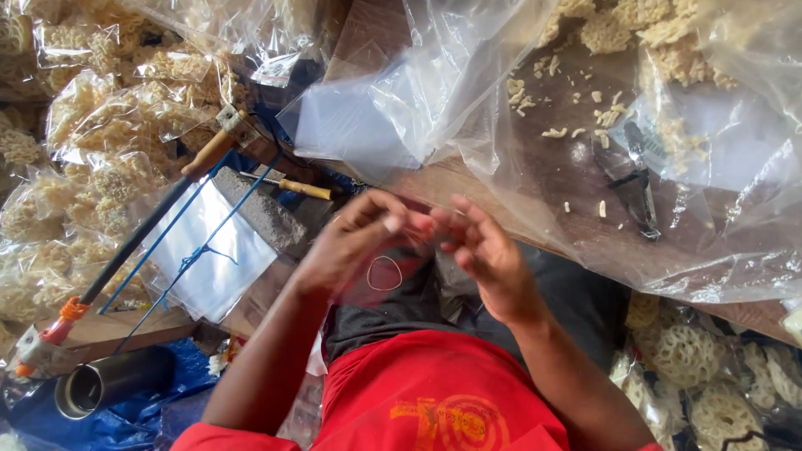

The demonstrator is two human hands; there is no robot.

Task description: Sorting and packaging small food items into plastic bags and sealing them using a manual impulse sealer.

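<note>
1. L hand (355,242) at frame centre, fingers curled in, thumb + fingertips pinched together near its upper right edge. Looks like it pinches smth small and pale; can't tell what.
2. R hand (484,255) just right of it, fingers (459,219) part bent and spread, tips touching or nearly touching the L fingertips. Can't tell if it grips anything.
3. Rubber band (384,273), thin loop, hangs just below the two hands, centre of frame, over the dark lap. Which finger carries it: can't tell, top of loop hidden behind L hand.
4. Clear plastic bag (468,83) lies above the hands, upper centre, mostly empty, draped on the wooden table (535,179).
5. Loose cracker crumbs (555,132) scattered under the plastic sheet, upper right.
6. Dark scissors-like tool (639,179) on the table, right of centre, under plastic; shape blurred.
7. Bagged crackers (109,108) piled at upper left and left edge, pale yellow, lacy.
8. More round lacy crackers in bags (710,376) at lower right.
9. Sealer-type tool w/ wooden handle (209,154) and long dark bar runs diagonally from upper left centre down to lower left, blue cord alongside.
10. Flat clear bag stack (209,250) under that bar, left of L hand.
11. Metal cylinder (109,380) at lower left on blue tarp.
12. Red shirt (434,392) at bottom centre.
</note>
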